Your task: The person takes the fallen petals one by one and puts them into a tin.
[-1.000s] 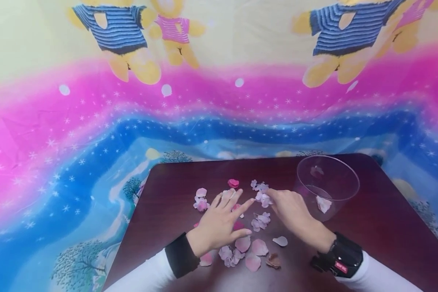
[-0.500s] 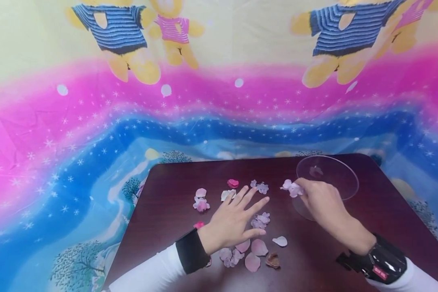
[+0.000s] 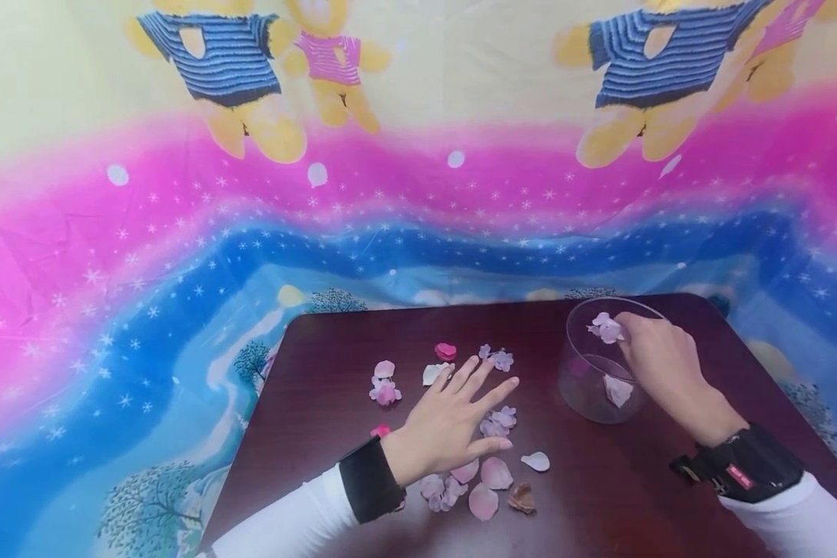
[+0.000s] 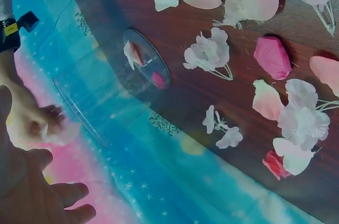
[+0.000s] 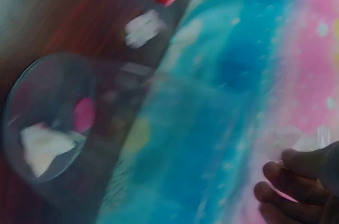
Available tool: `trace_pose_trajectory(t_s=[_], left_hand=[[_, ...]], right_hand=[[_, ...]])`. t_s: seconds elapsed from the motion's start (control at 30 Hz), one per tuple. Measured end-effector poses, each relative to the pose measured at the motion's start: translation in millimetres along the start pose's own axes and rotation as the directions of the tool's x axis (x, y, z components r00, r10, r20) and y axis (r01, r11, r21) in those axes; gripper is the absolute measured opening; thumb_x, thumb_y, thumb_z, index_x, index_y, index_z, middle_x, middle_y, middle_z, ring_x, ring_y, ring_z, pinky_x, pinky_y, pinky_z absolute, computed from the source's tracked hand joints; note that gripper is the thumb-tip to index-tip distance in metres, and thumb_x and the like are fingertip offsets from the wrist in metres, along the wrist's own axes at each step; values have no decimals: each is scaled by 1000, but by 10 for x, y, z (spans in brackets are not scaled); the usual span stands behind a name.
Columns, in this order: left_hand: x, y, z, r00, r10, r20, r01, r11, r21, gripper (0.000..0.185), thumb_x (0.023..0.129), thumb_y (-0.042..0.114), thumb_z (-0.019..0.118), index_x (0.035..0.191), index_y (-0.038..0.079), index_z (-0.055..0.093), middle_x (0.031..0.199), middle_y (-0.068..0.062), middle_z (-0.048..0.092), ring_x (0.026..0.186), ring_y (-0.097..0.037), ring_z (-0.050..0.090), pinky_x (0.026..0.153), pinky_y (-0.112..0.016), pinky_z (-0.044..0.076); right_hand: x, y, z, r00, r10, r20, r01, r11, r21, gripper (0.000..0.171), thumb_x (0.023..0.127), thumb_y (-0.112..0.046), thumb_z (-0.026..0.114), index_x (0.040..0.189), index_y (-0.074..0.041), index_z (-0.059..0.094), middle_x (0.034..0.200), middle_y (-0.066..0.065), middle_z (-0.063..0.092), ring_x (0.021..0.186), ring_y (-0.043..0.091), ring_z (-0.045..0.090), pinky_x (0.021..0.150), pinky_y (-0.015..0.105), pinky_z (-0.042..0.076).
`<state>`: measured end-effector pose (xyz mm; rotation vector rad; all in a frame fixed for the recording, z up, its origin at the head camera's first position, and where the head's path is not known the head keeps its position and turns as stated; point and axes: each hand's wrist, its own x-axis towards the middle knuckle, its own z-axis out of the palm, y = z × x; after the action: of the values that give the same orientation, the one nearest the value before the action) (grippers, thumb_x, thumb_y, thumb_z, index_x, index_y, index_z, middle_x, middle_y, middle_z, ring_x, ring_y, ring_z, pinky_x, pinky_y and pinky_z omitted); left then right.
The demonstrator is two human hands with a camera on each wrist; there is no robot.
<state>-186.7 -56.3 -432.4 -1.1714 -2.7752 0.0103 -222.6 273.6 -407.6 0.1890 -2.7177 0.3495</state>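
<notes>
No readable text; red wristband label [image 3: 740, 476] illegible.

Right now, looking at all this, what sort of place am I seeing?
Probably an indoor tabletop workspace, though the wider room is hidden. A pink-and-blue cartoon-printed cloth hangs behind a dark reddish-brown, wood-grained table bearing loose pale-pink petals and a clear, round, open-topped container.

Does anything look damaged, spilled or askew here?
Only the brown, crumpled piece beside the pale pink petals stands out: it looks withered, where they are smooth. The clear container stands upright.
</notes>
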Motion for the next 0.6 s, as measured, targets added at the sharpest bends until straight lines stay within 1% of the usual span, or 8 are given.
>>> trace_pose_trajectory(t_s=[0.03, 0.1, 0.17, 0.23, 0.3, 0.4, 0.5, 0.6], left_hand=[[-1, 1, 6, 1000, 0, 1, 0, 1000, -1, 79, 96, 72, 42, 162, 40, 13, 170, -4, 23, 158, -27, 23, 123, -52, 32], [-2, 2, 11, 1000, -1, -3, 1, 1000, 2, 79, 96, 72, 42, 162, 40, 13, 170, -3, 22, 157, -27, 24, 123, -52, 31], [0, 5, 16, 1000, 0, 2, 0, 1000, 9, 79, 96, 73, 40, 162, 40, 12, 170, -3, 21, 158, -27, 23, 124, -51, 29], [3, 7, 17, 1000, 3, 8, -3, 1000, 11, 79, 96, 73, 40, 162, 40, 11, 171, -3, 21, 158, -27, 22, 125, -51, 28], [6, 7, 15, 1000, 7, 13, -7, 1000, 14, 79, 96, 73, 39, 162, 40, 11, 171, -4, 20, 158, -27, 22, 126, -50, 26], [13, 5, 24, 1000, 11, 13, -11, 1000, 21, 79, 97, 73, 38, 162, 39, 12, 171, -4, 20, 158, -27, 22, 126, -50, 26], [16, 2, 34, 1000, 10, 7, -10, 1000, 17, 78, 97, 73, 38, 162, 39, 13, 171, -4, 21, 158, -27, 23, 125, -51, 27], [7, -4, 34, 1000, -1, 9, 1, 1000, 6, 78, 96, 73, 39, 162, 39, 14, 170, -4, 21, 158, -28, 23, 124, -52, 30]], right_hand=[[12, 51, 30, 998, 23, 55, -23, 1000, -11, 18, 89, -12, 68, 105, -3, 71, 77, 20, 70, 66, 40, 63, 46, 51, 44], [28, 143, 91, 986, 58, 159, -53, 998, -36, 30, 92, -27, 68, 109, -2, 71, 82, 21, 72, 73, 42, 66, 49, 53, 46], [33, 216, 136, 967, 77, 241, -64, 996, -59, 49, 92, -44, 69, 116, -2, 71, 93, 24, 73, 85, 44, 67, 54, 56, 49], [37, 265, 166, 954, 72, 289, -53, 996, -75, 67, 90, -58, 66, 124, -1, 68, 110, 27, 71, 102, 47, 64, 67, 62, 52], [41, 273, 177, 952, 58, 300, -34, 996, -82, 77, 90, -65, 62, 130, 2, 64, 124, 30, 66, 119, 50, 56, 85, 68, 50], [49, 256, 172, 952, 39, 304, -12, 996, -90, 87, 92, -71, 55, 133, 5, 61, 132, 32, 60, 129, 53, 47, 106, 69, 38], [46, 202, 161, 954, 34, 298, -9, 996, -87, 88, 93, -72, 50, 135, 5, 59, 136, 34, 56, 133, 56, 42, 111, 70, 30], [29, 110, 147, 961, 23, 274, 0, 996, -86, 85, 94, -71, 49, 137, 2, 59, 141, 34, 52, 136, 55, 38, 113, 71, 27]])
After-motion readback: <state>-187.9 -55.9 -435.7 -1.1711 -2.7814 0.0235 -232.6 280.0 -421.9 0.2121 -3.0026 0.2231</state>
